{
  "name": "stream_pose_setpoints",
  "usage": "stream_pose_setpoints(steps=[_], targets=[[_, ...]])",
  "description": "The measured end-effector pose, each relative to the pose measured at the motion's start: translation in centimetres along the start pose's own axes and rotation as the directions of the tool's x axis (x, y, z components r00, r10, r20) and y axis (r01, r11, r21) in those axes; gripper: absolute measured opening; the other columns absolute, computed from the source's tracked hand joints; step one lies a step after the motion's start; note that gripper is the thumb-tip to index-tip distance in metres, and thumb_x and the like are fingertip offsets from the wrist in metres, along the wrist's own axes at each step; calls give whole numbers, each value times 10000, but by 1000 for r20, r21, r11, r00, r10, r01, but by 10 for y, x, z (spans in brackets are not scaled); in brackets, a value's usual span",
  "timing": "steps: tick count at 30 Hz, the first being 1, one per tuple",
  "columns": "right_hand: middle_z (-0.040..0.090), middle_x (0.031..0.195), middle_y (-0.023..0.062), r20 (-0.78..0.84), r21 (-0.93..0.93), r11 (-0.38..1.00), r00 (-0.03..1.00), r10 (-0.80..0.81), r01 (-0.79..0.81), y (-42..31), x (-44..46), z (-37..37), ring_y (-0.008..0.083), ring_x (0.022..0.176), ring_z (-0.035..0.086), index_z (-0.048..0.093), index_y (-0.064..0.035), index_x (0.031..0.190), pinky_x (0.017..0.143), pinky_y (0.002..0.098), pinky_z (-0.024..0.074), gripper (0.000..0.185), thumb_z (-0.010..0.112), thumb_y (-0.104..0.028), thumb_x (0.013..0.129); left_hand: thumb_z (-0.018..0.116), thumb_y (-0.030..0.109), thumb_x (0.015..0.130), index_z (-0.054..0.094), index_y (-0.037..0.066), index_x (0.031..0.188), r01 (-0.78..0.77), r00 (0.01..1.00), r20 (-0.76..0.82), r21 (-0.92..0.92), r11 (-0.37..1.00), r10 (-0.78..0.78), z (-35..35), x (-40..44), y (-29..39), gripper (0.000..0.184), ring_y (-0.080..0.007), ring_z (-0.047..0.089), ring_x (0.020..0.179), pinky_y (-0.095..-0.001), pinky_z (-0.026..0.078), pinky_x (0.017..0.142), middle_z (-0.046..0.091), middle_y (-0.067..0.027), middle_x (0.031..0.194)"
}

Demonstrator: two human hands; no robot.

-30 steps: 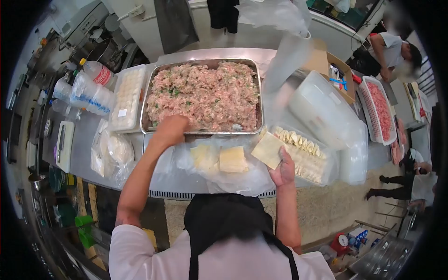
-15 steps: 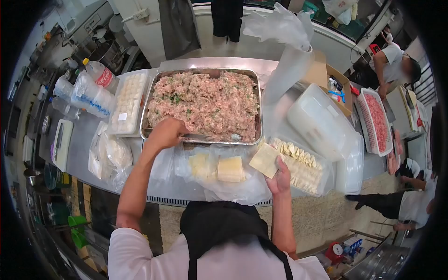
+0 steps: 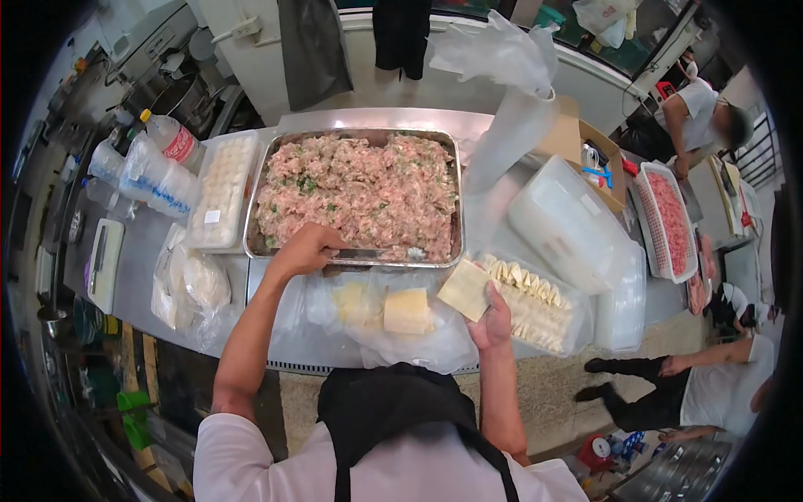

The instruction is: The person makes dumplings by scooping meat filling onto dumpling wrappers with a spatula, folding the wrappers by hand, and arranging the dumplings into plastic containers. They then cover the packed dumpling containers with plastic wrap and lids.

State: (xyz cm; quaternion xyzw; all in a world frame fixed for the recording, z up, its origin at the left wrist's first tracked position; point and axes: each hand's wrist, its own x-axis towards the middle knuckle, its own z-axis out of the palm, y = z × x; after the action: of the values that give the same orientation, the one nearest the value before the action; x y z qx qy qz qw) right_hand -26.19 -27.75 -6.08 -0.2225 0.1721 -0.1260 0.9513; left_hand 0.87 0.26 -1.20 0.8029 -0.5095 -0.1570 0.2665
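A metal tray (image 3: 458, 201) full of minced meat (image 3: 351, 188) with green bits lies on the steel table. My left hand (image 3: 308, 249) is closed on a flat metal utensil (image 3: 361, 253), which lies along the tray's near edge against the meat. To the right, my right hand (image 3: 491, 320) holds a square dough wrapper (image 3: 466, 289) between thumb and fingers. Beside it is a clear container with rows of folded dumplings (image 3: 535, 303). A stack of square wrappers (image 3: 407, 311) rests on plastic sheeting between my hands.
Left of the tray stand a box of white balls (image 3: 224, 188), a soda bottle (image 3: 174, 140) and a plastic bag (image 3: 191, 280). At the right are clear plastic lids (image 3: 569, 222), a cardboard box (image 3: 613, 188) and a basket of ground meat (image 3: 669, 219). Other people stand farther right.
My left hand has shifted slightly right along the tray's near edge, and more of the utensil shows. My right hand still holds the wrapper. A person at the far right has moved.
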Motion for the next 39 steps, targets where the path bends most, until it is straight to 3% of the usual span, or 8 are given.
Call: stream_pose_setpoints(steps=[8, 11, 13, 15, 20, 24, 30, 39], targets=[[493, 1449, 170, -3, 59, 998, 1000, 0, 0, 22, 28, 35, 338, 1333, 482, 416, -11, 1451, 1143, 490, 360, 491, 420, -282, 1042, 623, -87, 785, 753, 27, 1048, 361, 900, -45, -482, 798, -434, -16, -22, 38, 315, -149, 627, 693, -283, 477, 598, 679, -92, 835], [538, 1390, 173, -64, 153, 983, 991, 116, -105, 38, 46, 54, 346, 1291, 518, 453, -10, 1405, 1132, 497, 371, 465, 403, -305, 1048, 628, -101, 798, 761, 39, 1052, 198, 908, -152, -667, 719, -391, 9, -33, 51, 319, -95, 603, 697, -256, 475, 584, 662, -68, 874], [547, 1376, 175, -64, 183, 972, 984, 164, -149, 42, 57, 61, 346, 1284, 523, 463, -8, 1392, 1130, 506, 371, 460, 403, -307, 1048, 633, -103, 807, 764, 49, 1047, 73, 903, -275, -659, 748, -330, 37, -32, 62, 313, -129, 610, 689, -270, 490, 604, 647, -75, 857], [578, 1324, 175, -132, 204, 960, 966, 222, -193, 50, 62, 72, 334, 1253, 546, 500, 1, 1338, 1116, 523, 386, 440, 402, -316, 1049, 657, -70, 829, 772, 61, 1027, -81, 871, -485, -304, 949, -81, 66, -26, 68, 264, -174, 616, 686, -289, 499, 627, 644, -78, 867], [601, 1277, 164, -197, 187, 980, 975, 101, -64, 67, 77, 63, 309, 1188, 578, 535, 3, 1282, 1096, 488, 411, 392, 396, -285, 1057, 700, -18, 829, 765, 84, 1006, 212, 919, -325, -68, 975, -222, 43, -51, 107, 215, -244, 607, 665, -327, 477, 606, 617, -120, 761], [605, 1269, 161, -186, 167, 985, 980, 65, -34, 57, 72, 60, 299, 1172, 582, 541, 21, 1265, 1075, 448, 431, 361, 396, -240, 1060, 690, -24, 828, 761, 70, 1021, 151, 857, -447, -258, 954, -256, 49, -38, 126, 226, -253, 602, 650, -337, 473, 593, 601, -128, 738], [619, 1253, 141, -336, 102, 989, 939, -70, 111, 50, 72, 53, 258, 1158, 589, 546, 23, 1261, 1050, 405, 444, 346, 417, -229, 1062, 710, -49, 791, 758, 38, 1024, 117, 935, -324, -103, 988, -144, 52, -36, 127, 254, -238, 595, 642, -322, 467, 577, 597, -105, 736], [624, 1262, 112, 102, 78, 997, 995, -6, -2, 21, 38, 71, 288, 1194, 579, 544, 24, 1292, 1048, 400, 432, 430, 543, -109, 883, 708, -68, 775, 748, 65, 1096, 139, 931, -280, -320, 937, -233, 57, -19, 116, 349, -242, 601, 645, -325, 462, 587, 625, -113, 742]])
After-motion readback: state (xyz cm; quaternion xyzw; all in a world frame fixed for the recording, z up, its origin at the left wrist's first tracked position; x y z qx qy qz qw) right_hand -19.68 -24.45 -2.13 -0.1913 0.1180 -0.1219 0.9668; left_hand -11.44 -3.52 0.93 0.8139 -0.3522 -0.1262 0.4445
